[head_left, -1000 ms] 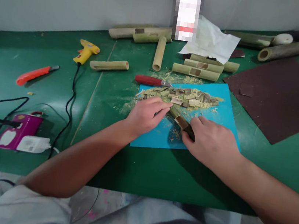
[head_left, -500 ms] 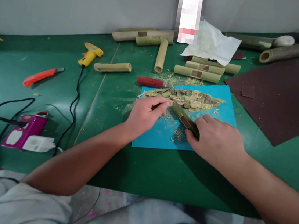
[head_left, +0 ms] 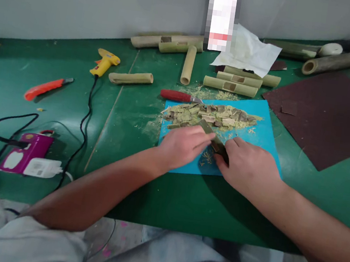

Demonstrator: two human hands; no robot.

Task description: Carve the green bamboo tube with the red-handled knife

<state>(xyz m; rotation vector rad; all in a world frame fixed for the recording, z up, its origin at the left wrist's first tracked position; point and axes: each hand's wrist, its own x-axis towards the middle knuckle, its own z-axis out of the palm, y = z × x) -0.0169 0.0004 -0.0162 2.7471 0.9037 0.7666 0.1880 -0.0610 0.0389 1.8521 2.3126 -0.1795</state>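
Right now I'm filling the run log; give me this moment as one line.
left hand: on bamboo piece | right hand: gripping bamboo piece | base: blue mat | behind: bamboo chips, red-handled knife

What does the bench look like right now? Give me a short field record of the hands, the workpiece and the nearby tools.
left hand: left hand on the blue mat, fingers touching the bamboo piece
right hand: right hand gripping the near end of the bamboo piece
workpiece: dark green, lying tilted across the mat
chips: pile of bamboo chips along the mat's far edge
nearest tool: red-handled knife, beyond the mat, untouched
left side: glue gun, orange cutter
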